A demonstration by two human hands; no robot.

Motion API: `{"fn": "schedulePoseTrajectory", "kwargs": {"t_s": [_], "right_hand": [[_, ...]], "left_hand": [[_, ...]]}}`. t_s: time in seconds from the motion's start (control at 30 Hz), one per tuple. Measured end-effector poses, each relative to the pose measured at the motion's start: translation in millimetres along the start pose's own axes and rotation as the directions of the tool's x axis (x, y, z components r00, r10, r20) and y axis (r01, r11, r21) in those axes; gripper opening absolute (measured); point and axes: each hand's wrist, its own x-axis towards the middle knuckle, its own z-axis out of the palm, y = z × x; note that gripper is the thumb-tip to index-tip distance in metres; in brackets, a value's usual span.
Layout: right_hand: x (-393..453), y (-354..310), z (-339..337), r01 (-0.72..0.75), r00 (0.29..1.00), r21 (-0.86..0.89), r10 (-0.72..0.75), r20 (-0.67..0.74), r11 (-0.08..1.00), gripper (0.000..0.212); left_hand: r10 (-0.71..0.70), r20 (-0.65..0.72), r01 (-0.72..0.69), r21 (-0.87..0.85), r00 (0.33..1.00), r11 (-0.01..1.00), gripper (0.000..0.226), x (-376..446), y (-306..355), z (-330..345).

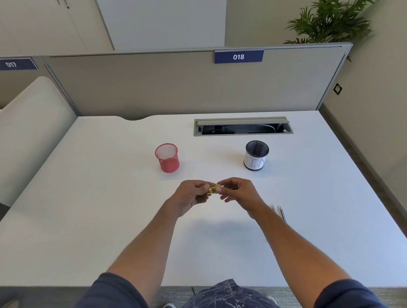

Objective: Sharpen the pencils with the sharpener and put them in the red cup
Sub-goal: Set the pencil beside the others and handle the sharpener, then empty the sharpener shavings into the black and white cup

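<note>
Both hands meet above the white surface (100, 195). The left hand (190, 197) and right hand (239, 193) each pinch the small yellow sharpener (213, 189) with fingers curled; whether a pencil is seated in it, I cannot tell. Spare pencils (280, 212) lie just right of the right wrist. The red cup (167, 157) stands beyond the hands, empty as far as I can see. Holding the sharpener steady and turning evenly would likely spare the lead.
</note>
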Motion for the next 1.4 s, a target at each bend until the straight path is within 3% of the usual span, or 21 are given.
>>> {"fn": "schedulePoseTrajectory", "kwargs": {"t_s": [0.23, 0.43, 0.97, 1.2, 1.4], "right_hand": [[3.8, -0.3, -13.9, -0.064, 0.998, 0.049, 0.063, 0.012, 0.997, 0.035], [17.1, -6.0, -24.3, -0.084, 0.996, -0.036, 0.085, 0.035, 0.996, 0.028], [68.1, -25.6, -62.0, -0.051, 0.996, 0.035, 0.053, -0.072, 0.998, 0.026], [88.8, -40.9, -99.1, -0.040, 0.991, -0.025, 0.036, -0.126, 0.999, 0.028], [108.4, -52.3, -131.1, -0.034, 0.979, -0.101, 0.012, -0.206, 0.994, 0.028]], "left_hand": [[0.010, 0.045, -0.012, 0.051, 0.999, 0.999, 0.027, 12.9, 9.7, 11.6], [0.006, 0.016, -0.008, 0.133, 1.000, 0.991, 0.024, 25.3, 10.5, 12.8], [0.114, -0.063, -0.080, 0.394, 0.992, 0.916, 0.024, 81.3, 49.5, 46.2], [0.196, -0.064, -0.142, 0.483, 0.978, 0.864, 0.025, 118.9, 69.8, 75.2], [0.165, -0.039, -0.125, 0.492, 0.986, 0.861, 0.021, 156.4, 77.2, 98.9]]}}
